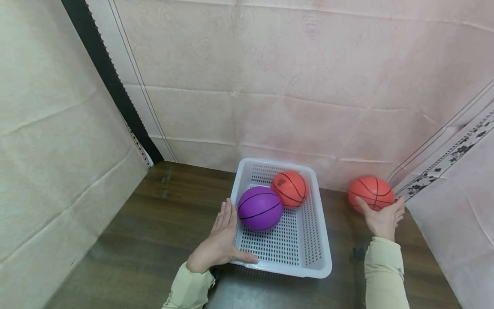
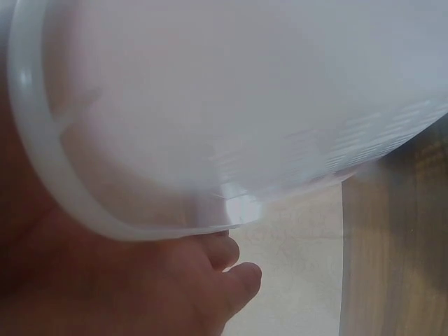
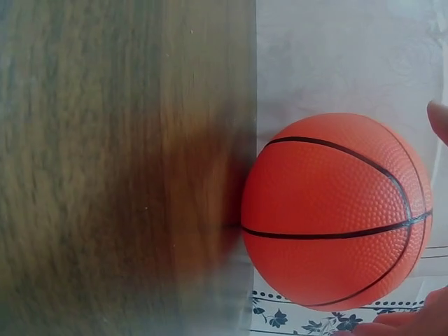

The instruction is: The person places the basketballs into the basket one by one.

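Observation:
A white perforated plastic basket (image 1: 319, 231) stands on the table, with a purple mini basketball (image 1: 260, 209) and an orange mini basketball (image 1: 290, 189) inside. My left hand (image 1: 218, 242) rests against its near left corner: the fingers lie straight along the left side and the thumb along the front rim. Up close, the left wrist view shows the basket wall (image 2: 245, 105) beside that hand. Another orange ball (image 1: 370, 193) sits on the table by the back wall. Around its near side, my right hand (image 1: 386, 219) spreads thumb and fingers; the right wrist view shows gaps between them and the ball (image 3: 336, 217).
The dark wooden table (image 1: 131, 244) reaches back to a pale cloth wall (image 1: 270, 86). Cloth walls also stand at the left (image 1: 58, 150) and the right (image 1: 455, 214). A patterned border strip (image 1: 444, 163) runs down behind the ball at the right.

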`<act>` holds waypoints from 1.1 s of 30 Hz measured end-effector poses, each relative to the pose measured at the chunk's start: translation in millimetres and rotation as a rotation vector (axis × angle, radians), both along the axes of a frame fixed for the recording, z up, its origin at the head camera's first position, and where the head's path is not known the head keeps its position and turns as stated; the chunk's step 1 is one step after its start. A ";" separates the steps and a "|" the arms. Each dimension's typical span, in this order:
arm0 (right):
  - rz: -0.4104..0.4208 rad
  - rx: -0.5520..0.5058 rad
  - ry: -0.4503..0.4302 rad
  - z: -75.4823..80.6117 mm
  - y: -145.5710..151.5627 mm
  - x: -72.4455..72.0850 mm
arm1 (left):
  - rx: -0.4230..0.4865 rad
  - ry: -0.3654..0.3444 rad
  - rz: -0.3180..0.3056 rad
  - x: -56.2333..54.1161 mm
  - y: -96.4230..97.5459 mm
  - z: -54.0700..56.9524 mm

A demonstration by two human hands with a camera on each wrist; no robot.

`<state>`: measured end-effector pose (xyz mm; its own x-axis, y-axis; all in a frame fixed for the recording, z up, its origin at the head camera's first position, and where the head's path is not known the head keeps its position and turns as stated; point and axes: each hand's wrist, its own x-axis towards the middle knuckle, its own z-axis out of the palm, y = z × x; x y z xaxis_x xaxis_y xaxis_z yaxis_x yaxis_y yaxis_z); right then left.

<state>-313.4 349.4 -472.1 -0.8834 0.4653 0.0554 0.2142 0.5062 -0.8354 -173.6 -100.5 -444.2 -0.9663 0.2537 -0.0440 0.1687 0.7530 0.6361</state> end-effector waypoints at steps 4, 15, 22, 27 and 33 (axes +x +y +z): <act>0.022 -0.002 -0.008 -0.4 -1.9 -3.1 | 0.003 -0.005 0.003 0.7 -0.9 -0.2; 0.055 0.006 -0.008 0.2 -8.5 -15.7 | 0.005 -0.005 0.019 2.3 -3.5 2.3; 0.012 0.024 0.014 -3.2 -6.2 -16.6 | 0.002 -0.001 -0.004 2.6 -2.2 1.6; -0.013 0.040 0.038 -8.6 -3.1 -18.4 | 0.000 -0.004 -0.003 2.5 -1.3 3.0; -0.065 0.052 0.034 -9.3 -2.6 -18.3 | 0.017 -0.002 -0.010 1.7 -0.7 3.4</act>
